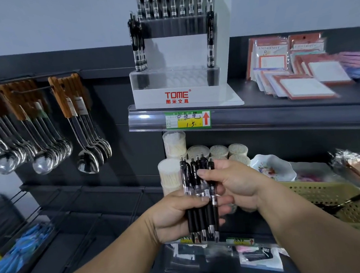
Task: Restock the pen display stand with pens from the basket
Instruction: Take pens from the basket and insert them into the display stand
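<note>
My left hand point(172, 217) grips a bundle of several black pens point(199, 199), held upright in front of the lower shelf. My right hand point(231, 181) pinches the upper part of the same bundle with thumb and fingers. The white TOME pen display stand point(178, 93) sits on the upper shelf straight above. Its top row is full of black pens, its lower row holds a few pens at the left end point(138, 45) and one at the right end point(210, 40), with open holes between. The yellow-green perforated basket point(319, 192) stands at my right with a black pen point(347, 201) lying in it.
Spoons with wooden card backs point(46, 128) hang on hooks at left. Tubs of cotton swabs and toothpicks point(197, 152) stand behind my hands. Notepads point(293, 70) lie on the upper shelf right of the stand. A floral dish point(272, 166) and wrapped goods sit at right.
</note>
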